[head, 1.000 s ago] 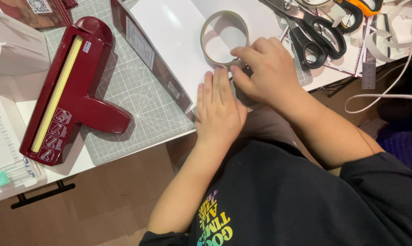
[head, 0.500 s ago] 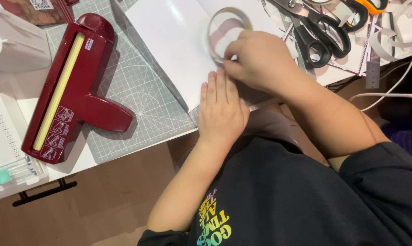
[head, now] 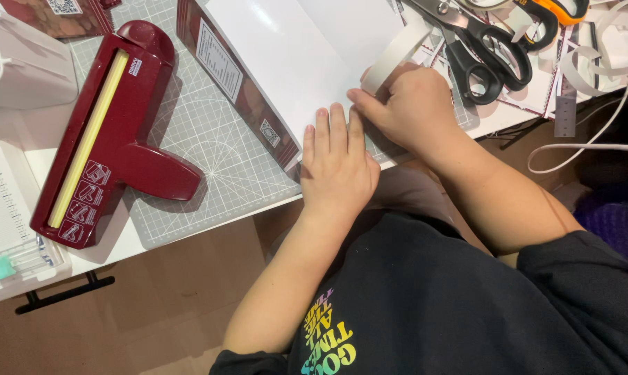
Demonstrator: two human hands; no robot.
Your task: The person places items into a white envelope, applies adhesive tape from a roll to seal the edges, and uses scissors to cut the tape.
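Observation:
My left hand lies flat, fingers together, pressing on the near edge of a large white sheet that rests on a grey cutting mat. Right beside it, my right hand grips a roll of white tape tilted on edge against the sheet, thumb and fingers closed around its lower rim. The two hands touch at the fingertips. A dark red box edge with printed labels runs along the sheet's left side.
A dark red T-shaped punch tool with a yellow strip lies on the mat to the left. Black scissors and orange-handled scissors lie at the back right, beside curled white strips. A white paper trimmer sits at far left.
The tape roll lay flat as an open ring a second ago; my right hand has tipped it on edge and drawn it toward my left hand, which stayed flat on the sheet.

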